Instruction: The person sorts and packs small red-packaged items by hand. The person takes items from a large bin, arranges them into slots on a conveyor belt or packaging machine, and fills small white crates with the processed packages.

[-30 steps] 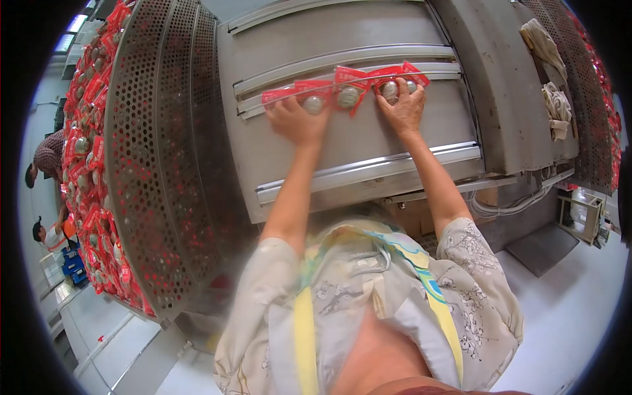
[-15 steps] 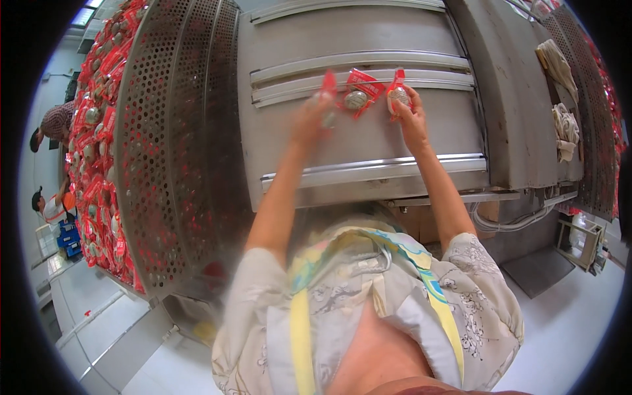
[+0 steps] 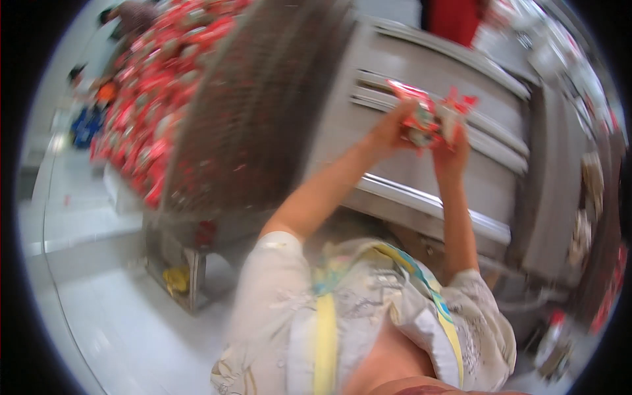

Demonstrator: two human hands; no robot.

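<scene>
Over the steel worktop [image 3: 395, 56] my hands are close together, each closed on wrapped goods. My left hand [image 3: 394, 126] grips red-and-clear egg packets [image 3: 422, 120], with a grey-green egg shape showing through the film. Blur hides whether one or two are there. Held up beside them, another egg packet [image 3: 450, 117] has its red end pointing upward. My right hand [image 3: 453, 157] has its fingers wrapped round that one from below. The two hands' packets nearly touch.
To the left rises a perforated metal wall [image 3: 257, 112], with a large heap of red packets [image 3: 158, 112] beyond it. Pale metal rails [image 3: 434, 201] cross the worktop. Cloths [image 3: 591, 184] hang on the right. Two people are at the far left, and a red shape [image 3: 454, 20] stands behind the worktop.
My view has turned left, so the worktop appears further right and tilted. Both hands have come together with their packets. The packet that lay between them no longer shows on the worktop.
</scene>
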